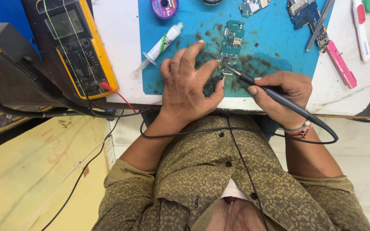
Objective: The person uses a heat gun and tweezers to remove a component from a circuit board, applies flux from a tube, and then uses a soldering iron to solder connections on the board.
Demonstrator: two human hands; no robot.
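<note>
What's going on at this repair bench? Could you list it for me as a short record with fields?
Setting: white bench with a stained blue work mat
Left hand: fingertips steady the lower end of a green circuit board
Right hand: holds a black soldering iron like a pen, tip at the board's lower end
Left of the board: white syringe tube
Far left: yellow multimeter with a red lead
Right side: pink tool, more circuit boards
Top: purple solder wick reel
</note>
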